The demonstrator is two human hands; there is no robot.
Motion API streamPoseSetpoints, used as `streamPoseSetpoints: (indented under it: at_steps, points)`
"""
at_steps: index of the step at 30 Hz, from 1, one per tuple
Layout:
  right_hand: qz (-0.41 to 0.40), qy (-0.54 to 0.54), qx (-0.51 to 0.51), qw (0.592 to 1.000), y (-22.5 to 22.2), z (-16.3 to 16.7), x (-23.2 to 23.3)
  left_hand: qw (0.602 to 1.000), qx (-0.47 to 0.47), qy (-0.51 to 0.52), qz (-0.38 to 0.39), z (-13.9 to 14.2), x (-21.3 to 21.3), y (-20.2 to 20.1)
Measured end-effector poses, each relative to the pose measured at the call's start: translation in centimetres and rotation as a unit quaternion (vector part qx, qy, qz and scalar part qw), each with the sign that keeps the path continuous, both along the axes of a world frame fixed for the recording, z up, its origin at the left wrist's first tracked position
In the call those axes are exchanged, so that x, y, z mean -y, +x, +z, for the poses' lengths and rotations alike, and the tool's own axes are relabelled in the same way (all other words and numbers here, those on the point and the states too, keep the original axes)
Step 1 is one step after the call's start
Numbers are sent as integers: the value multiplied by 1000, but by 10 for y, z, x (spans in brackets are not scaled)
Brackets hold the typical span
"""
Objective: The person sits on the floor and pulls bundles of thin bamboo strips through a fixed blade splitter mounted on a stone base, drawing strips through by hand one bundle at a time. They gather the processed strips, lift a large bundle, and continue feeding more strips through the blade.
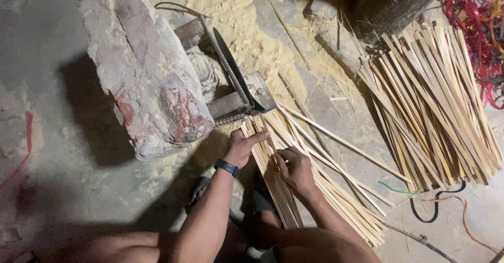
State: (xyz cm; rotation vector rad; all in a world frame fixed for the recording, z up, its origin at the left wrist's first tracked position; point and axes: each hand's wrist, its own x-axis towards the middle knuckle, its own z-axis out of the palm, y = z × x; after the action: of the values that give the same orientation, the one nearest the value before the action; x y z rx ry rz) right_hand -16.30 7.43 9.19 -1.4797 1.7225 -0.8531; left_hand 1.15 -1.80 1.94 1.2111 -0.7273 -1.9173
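At centre, low: left hand [242, 146] pressed flat, fingers spread, on bundle of split bamboo strips [294, 179]. Right hand [295, 167] curled shut, pinching strip ends just beside it. Curved blade [233, 68] at 12 o'clock of hands, fixed beside stone block [147, 79]. Risks, as judgement: fingertips sliding toward blade edge; splinters from raw strip edges; fanned bundle slipping loose. Larger strip pile [436, 100] at 2 o'clock, untouched.

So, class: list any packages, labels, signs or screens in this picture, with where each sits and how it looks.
No packages, labels or signs.
Wristband: on the left wrist, a slim dark band with a small dark face; whether that is a screen cannot be told.
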Motion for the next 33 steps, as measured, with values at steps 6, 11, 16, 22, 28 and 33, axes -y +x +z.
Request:
streamPoseSetpoints:
  at_steps: [6,11,16,22,28,33]
  points:
    - [-1,-88,-113,990,9,-6,40,999,-17,29,-27,-10,0,9]
    - [21,-176,-163,971,24,-9,74,997,58,57,6,-38,1,11]
    - [50,-132,-166,976,2,15,49,992,85,93,21,-55,3,6]
    - [28,-46,-64,996,-1,17,3,994,-16,106,7,-40,7,0]
    - [35,-44,-130,990,6,-19,49,997,-23,49,-52,-23,10,5]
    - [-5,15,4,1000,19,-22,65,998,51,20,-27,-17,9,13]
